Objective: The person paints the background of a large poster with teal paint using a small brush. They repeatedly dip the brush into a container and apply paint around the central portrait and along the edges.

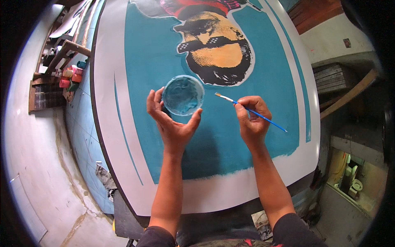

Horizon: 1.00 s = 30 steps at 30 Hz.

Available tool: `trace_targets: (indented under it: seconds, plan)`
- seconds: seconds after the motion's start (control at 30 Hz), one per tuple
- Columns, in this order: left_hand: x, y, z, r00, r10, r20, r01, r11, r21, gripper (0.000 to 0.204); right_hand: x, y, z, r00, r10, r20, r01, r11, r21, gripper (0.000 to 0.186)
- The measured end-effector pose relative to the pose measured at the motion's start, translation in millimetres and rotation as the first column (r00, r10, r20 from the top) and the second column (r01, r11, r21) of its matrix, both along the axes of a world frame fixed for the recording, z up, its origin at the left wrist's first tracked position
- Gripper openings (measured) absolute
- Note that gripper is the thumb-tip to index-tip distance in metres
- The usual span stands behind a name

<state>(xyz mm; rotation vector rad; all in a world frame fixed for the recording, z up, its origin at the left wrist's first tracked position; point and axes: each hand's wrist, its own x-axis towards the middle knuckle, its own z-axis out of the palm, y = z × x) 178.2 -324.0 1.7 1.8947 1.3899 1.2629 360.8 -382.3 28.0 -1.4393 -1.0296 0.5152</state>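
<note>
Head view: just below and left of the upside-down portrait (220, 53), the left hand (173, 125) cups a tub (199, 87) from beneath, mouth up, presumably so its teal paint (181, 98) stays put. Below and right of the portrait, the right hand (252, 123) pinches a brush (227, 99) like a pencil, apparently for fine control (the tip points tubward).

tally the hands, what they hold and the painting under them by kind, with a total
Hands: 2 (left hand, right hand)
Tub: 1, in the left hand
Brush: 1, in the right hand
Painting: 1
Total: 5
</note>
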Motion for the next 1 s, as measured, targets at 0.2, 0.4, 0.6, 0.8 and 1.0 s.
trace_targets:
  seconds: [0.2, 0.4, 0.6, 0.8, 1.0]
  plan:
    - [-1.5, -0.8, 3.0, 0.992, -0.074, 0.100, 0.075, 0.997, -0.002, 0.106, -28.1, 20.9, 42.7, 0.941, 0.209, 0.265, -0.201, 0.978, -0.056, 0.004]
    - [0.6, 1.3, 6.2, 0.985, -0.101, 0.140, 0.096, 0.995, 0.039, 0.102, -43.6, 45.9, 44.1, 0.933, 0.232, 0.274, -0.228, 0.972, -0.048, 0.004]
    - [-1.6, 1.3, 4.3, 0.992, -0.090, 0.092, 0.084, 0.994, 0.066, 0.100, -47.8, 53.9, 40.6, 0.932, 0.270, 0.244, -0.252, 0.962, -0.101, 0.004]
    - [-0.5, 1.1, 5.3, 0.991, -0.096, 0.093, 0.093, 0.995, 0.032, 0.102, -39.2, 50.2, 38.9, 0.934, 0.184, 0.305, -0.177, 0.983, -0.049, 0.004]
    - [-3.6, -0.4, 7.4, 0.998, -0.044, 0.039, 0.044, 0.999, -0.012, 0.107, -1.9, 4.9, 16.0, 0.990, -0.143, -0.007, 0.143, 0.986, 0.084, 0.003]
